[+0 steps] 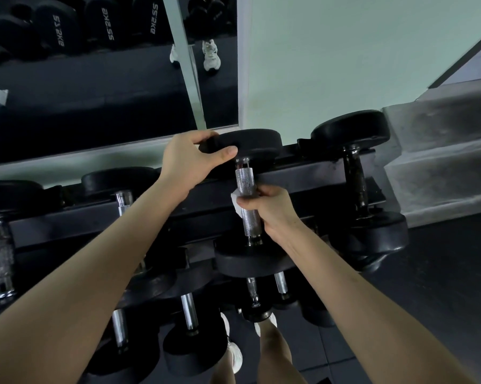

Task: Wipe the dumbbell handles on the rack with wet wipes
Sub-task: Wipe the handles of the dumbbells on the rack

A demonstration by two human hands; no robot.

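- We see the left hand (189, 159) gripping the rim of the far black head of a dumbbell (251, 142) lying on the top tier of the rack (303, 176).
- The right hand (269, 209) holds a white wet wipe (235, 201) around the knurled steel handle (244, 180), near its middle.
- A second dumbbell (355, 176) lies just to the right.
- We find a mirror (95, 92) behind, upper left.

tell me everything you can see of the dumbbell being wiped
The dumbbell has two round black heads, rubber by the look, joined by a shiny knurled metal handle. It lies on the top tier of the dark rack, handle running away from the person. The left hand grips the far head's rim; the right hand wraps a white wet wipe round the handle's middle.
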